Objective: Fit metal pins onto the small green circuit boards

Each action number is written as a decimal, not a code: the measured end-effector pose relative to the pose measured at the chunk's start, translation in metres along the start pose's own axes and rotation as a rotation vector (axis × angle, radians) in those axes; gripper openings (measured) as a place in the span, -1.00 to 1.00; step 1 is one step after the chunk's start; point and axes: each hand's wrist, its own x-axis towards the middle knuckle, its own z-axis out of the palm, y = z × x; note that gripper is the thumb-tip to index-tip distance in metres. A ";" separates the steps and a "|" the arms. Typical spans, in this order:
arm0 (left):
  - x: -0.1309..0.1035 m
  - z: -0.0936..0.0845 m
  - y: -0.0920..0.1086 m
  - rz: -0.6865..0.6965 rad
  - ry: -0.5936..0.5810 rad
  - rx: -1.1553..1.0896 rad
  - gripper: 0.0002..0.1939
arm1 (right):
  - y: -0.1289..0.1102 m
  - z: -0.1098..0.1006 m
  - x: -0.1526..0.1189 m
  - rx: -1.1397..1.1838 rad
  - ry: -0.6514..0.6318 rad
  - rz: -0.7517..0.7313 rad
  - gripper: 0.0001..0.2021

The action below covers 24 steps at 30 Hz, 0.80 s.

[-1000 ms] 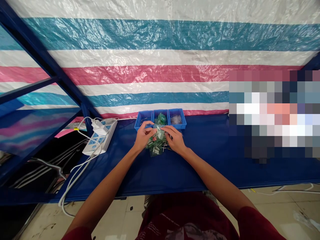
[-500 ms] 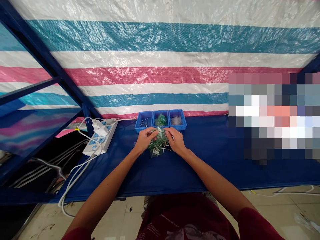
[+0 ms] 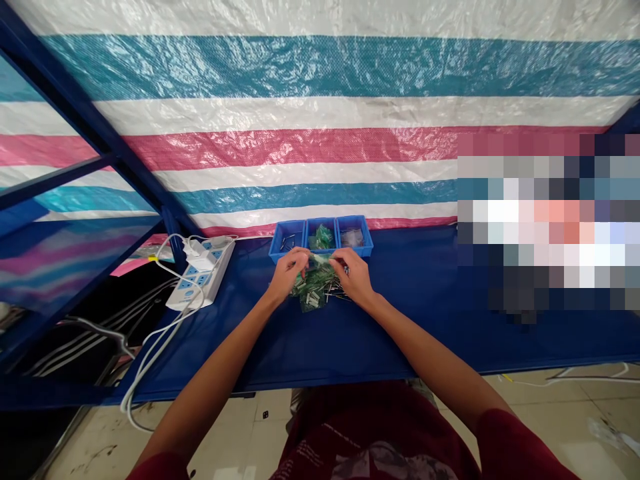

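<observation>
A small clear, greenish plastic bag (image 3: 320, 259) is stretched between my two hands. My left hand (image 3: 290, 270) pinches its left end, and my right hand (image 3: 353, 270) pinches the right end. Below them on the blue table lie green bags of small metal parts (image 3: 313, 297) and loose metal pins (image 3: 336, 291). Just behind my hands stand three blue bins side by side: the left bin (image 3: 274, 245) has a few thin metal pieces, the middle one (image 3: 321, 221) green bags, the right one (image 3: 367, 243) clear bags.
A white power strip (image 3: 215, 277) with plugs and white cables (image 3: 150, 360) lies on the left of the blue table (image 3: 410, 280). A blue metal frame (image 3: 95, 123) rises at the left. A striped plastic sheet hangs behind. The right side is pixelated.
My hands have moved slightly up and a little apart, and the bag between them is now stretched sideways. The whole view has shifted slightly.
</observation>
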 end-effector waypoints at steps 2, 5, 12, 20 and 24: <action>-0.001 0.000 0.001 0.040 -0.010 0.092 -0.58 | 0.000 0.000 0.000 0.010 -0.019 0.031 -0.75; -0.002 0.001 0.001 -0.003 -0.056 0.101 -0.63 | -0.001 0.000 -0.001 0.031 -0.031 0.051 -0.74; -0.001 0.002 -0.001 -0.139 0.014 -0.215 -0.53 | -0.001 -0.002 -0.002 0.067 -0.060 -0.008 -0.64; 0.001 0.002 -0.001 -0.081 -0.003 -0.200 -0.54 | -0.003 -0.001 0.001 0.018 0.004 -0.018 -0.80; 0.001 0.002 -0.001 0.016 0.033 -0.030 -0.60 | -0.005 -0.001 0.000 0.040 -0.031 0.010 -0.76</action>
